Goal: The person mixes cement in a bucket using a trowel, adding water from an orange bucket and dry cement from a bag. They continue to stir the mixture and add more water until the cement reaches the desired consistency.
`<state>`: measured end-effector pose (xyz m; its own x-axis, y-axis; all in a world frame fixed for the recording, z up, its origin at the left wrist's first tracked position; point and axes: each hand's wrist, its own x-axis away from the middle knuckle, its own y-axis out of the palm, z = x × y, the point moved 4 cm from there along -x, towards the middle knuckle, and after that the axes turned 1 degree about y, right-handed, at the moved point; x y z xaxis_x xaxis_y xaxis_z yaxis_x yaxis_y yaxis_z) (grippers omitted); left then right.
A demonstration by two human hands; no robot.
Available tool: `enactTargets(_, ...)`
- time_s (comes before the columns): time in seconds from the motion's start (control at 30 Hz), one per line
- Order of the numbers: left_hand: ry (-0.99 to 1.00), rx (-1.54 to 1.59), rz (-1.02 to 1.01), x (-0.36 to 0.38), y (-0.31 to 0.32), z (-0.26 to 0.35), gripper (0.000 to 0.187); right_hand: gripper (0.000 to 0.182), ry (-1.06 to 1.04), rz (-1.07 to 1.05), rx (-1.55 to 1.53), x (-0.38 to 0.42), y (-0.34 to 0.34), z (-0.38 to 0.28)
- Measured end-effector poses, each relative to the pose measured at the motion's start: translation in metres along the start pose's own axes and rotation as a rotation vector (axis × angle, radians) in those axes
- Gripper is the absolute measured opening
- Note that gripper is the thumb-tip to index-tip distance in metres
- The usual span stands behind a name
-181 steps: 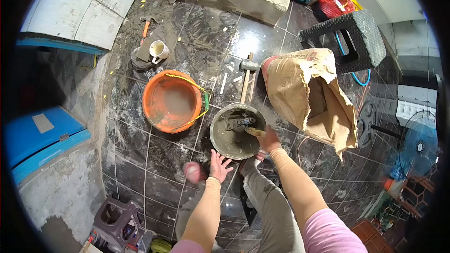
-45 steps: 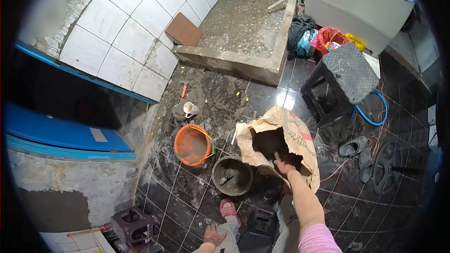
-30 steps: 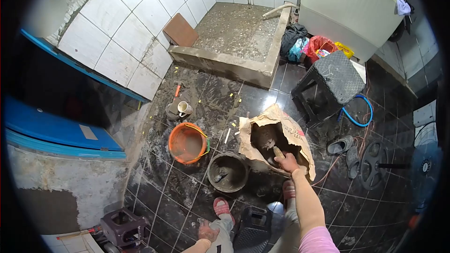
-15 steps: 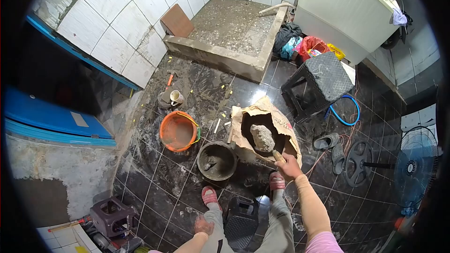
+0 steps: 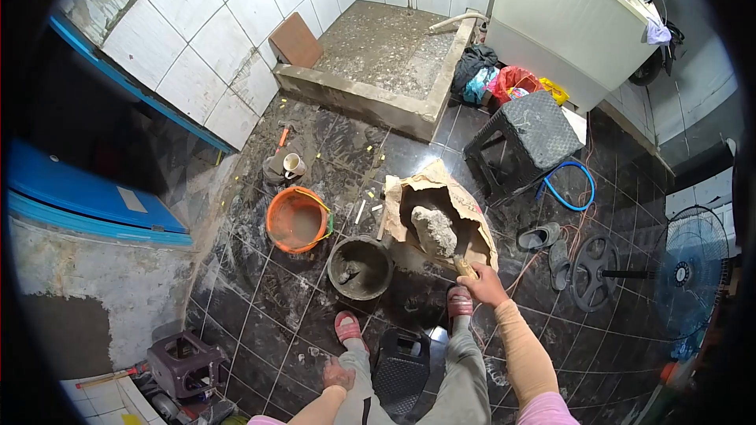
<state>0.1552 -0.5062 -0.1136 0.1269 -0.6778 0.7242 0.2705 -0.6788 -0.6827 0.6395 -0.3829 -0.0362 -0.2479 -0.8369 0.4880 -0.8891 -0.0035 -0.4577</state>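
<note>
My right hand (image 5: 486,285) is wrapped round the wooden handle of a trowel (image 5: 465,266). A heap of grey cement powder (image 5: 434,231) covers its blade, which is over the mouth of a torn paper bag (image 5: 481,240). Left of the bag stands a black bucket (image 5: 339,290) with a dark tool and some grey material inside. My left hand (image 5: 339,375) rests on my left knee, fingers loosely extended and holding nothing.
An orange bucket (image 5: 276,216) of murky water stands beyond the black one, near a mug (image 5: 294,164) and an orange-handled hammer (image 5: 283,137). A black stool (image 5: 529,138) is to the right. A low stool (image 5: 401,374) lies between my feet. A fan (image 5: 683,271) stands far right.
The view has shifted slightly. The loaded trowel stays over the bag's mouth in my right hand, with only a small movement. My left hand remains on my knee.
</note>
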Motion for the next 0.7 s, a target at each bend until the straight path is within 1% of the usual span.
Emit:
enactTargets(0.17, -0.010, 0.012, -0.030, 0.004, -0.003, -0.001, 0.068, 0.038, -0.073, -0.022, 0.021, 0.027, 0.012, -0.016)
enactTargets(0.27, 0.058, 0.021, 0.058, 0.002, 0.002, -0.008, 0.072, 0.037, -0.030, -0.068, -0.074, 0.041, 0.034, -0.015)
enactTargets(0.3, 0.044, 0.031, 0.050, 0.004, 0.005, -0.012, 0.073, 0.037, 0.008, -0.100, -0.134, 0.043, 0.046, -0.005)
enactTargets(0.4, 0.002, 0.055, 0.025, 0.010, -0.009, -0.004, 0.074, 0.037, -0.079, -0.102, 0.031, 0.047, 0.066, -0.010)
enactTargets(0.43, -0.009, 0.062, 0.014, 0.011, -0.010, -0.005, 0.074, 0.036, -0.139, -0.089, 0.039, 0.047, 0.072, -0.016)
enactTargets(0.53, -0.036, 0.045, 0.007, 0.007, -0.001, -0.020, 0.073, 0.035, -0.010, -0.177, -0.072, 0.047, 0.105, -0.008)
enactTargets(0.57, -0.044, 0.033, 0.006, 0.007, 0.002, -0.024, 0.073, 0.035, -0.098, -0.138, -0.035, 0.046, 0.114, -0.008)
enactTargets(0.7, -0.081, 0.109, -0.042, 0.009, 0.006, -0.034, 0.069, 0.035, -0.049, -0.174, -0.012, 0.031, 0.159, 0.004)
